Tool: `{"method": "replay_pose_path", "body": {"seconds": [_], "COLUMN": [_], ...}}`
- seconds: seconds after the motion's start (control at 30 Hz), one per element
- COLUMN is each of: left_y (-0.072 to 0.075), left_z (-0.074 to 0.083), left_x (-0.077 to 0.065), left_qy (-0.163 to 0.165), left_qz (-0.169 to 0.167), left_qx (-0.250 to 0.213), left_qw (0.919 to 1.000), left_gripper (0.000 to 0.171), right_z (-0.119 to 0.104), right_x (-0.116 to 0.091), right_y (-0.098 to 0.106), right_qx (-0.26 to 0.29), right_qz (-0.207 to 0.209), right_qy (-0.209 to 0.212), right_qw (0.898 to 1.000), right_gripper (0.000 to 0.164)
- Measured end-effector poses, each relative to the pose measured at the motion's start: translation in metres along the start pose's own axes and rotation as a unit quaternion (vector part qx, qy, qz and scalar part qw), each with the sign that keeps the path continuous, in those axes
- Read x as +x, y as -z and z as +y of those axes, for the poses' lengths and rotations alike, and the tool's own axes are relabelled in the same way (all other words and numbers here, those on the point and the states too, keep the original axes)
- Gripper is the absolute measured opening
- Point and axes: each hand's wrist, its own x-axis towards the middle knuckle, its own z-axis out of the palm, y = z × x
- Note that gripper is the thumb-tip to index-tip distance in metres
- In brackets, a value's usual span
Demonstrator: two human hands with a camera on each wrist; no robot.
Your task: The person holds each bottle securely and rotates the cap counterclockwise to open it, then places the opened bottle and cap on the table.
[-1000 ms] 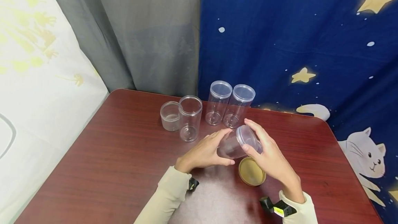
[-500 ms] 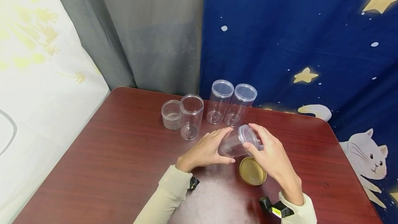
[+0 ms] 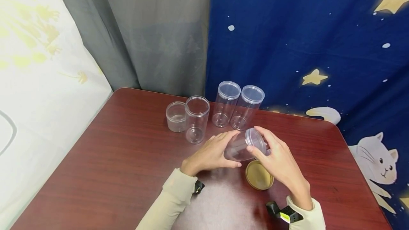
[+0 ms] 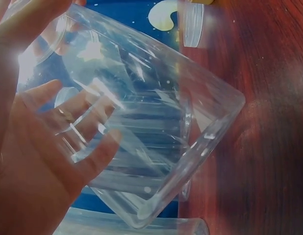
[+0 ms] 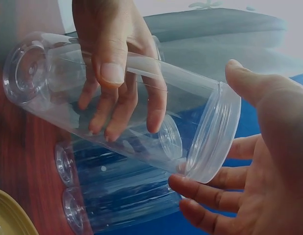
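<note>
A tall clear plastic jar [image 3: 236, 149] is held tilted above the table, its lidded end toward the right. My left hand [image 3: 207, 153] grips the body, thumb on the near side and fingers around the far side. In the right wrist view those fingers show through the clear wall. My right hand [image 3: 281, 159] grips the translucent lid [image 3: 255, 140] at its edge, thumb and fingers on opposite sides. The lid sits on the jar's mouth in the right wrist view [image 5: 217, 134]. Below the jar, a gold lid [image 3: 259, 175] lies on the table.
Two tall lidded jars [image 3: 226, 104] stand side by side at the table's back edge. Left of them are a tall jar [image 3: 196, 121] without a frosted lid and a short clear jar [image 3: 175, 118]. A clear disc-shaped piece [image 4: 193, 24] lies beyond the held jar. Curtains hang behind the table [image 3: 112, 159].
The fingers of my right hand have shifted slightly around the lid's edge, the index finger coming down a little. My left hand keeps its hold on the jar. The head view has shifted slightly.
</note>
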Motion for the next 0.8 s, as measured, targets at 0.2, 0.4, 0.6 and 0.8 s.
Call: {"method": "replay_pose_path", "body": {"seconds": [0.2, 0.4, 0.6, 0.8], "left_y": [0.002, 0.0024, 0.0022, 0.0023], "left_z": [-0.0001, -0.0008, -0.0015, -0.0015], "left_x": [-0.0008, -0.0008, -0.0009, -0.0004], "left_qy": [0.005, 0.005, 0.005, -0.001], "left_qz": [-0.005, 0.001, 0.004, 0.007], "left_qx": [-0.019, -0.024, -0.03, -0.025], "left_qw": [0.9998, 0.9997, 0.9995, 0.9996], "left_gripper": [0.092, 0.092, 0.093, 0.093], "right_z": [0.001, 0.0023, 0.0024, 0.0018], "right_x": [0.0002, 0.0013, 0.0012, 0.0023], "right_y": [0.0003, -0.0007, 0.0006, 0.0045], "right_qx": [0.015, 0.03, 0.039, 0.051], "right_qz": [-0.008, -0.003, -0.001, -0.014], "right_qy": [0.01, 0.036, 0.05, 0.061], "right_qw": [1.0, 0.999, 0.998, 0.997], "right_gripper": [0.065, 0.064, 0.063, 0.065]}}
